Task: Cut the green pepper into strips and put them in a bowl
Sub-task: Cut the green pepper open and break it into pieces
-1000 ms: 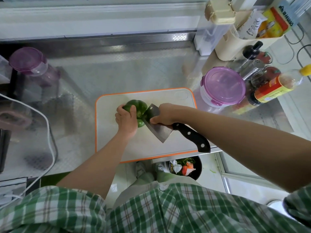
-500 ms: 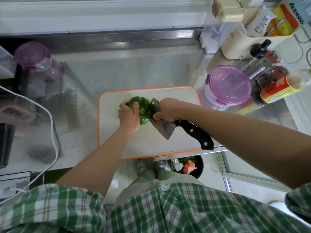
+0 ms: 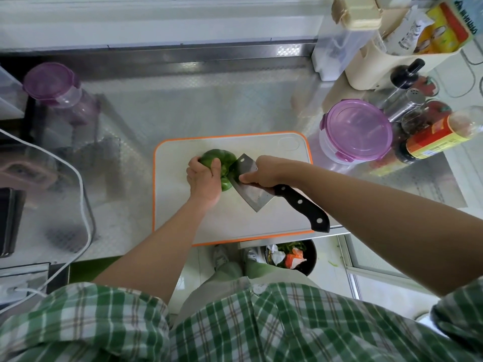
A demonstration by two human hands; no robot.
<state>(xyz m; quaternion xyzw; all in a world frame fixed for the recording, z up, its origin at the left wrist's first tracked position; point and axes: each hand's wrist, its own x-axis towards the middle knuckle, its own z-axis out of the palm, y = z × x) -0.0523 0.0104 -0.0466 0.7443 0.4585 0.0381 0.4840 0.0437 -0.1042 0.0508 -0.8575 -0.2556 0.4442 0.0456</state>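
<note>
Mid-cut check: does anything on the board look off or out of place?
The right hand holds the cleaver by the top of its blade, not by the black handle, which sticks out free over the near corner of the cutting board. The left hand holds the green pepper right against the blade.

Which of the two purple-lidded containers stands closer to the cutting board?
The wide, round purple-lidded container on the person's right, just off the far right corner of the cutting board. The taller purple-lidded jar stands well away at the far left.
</note>
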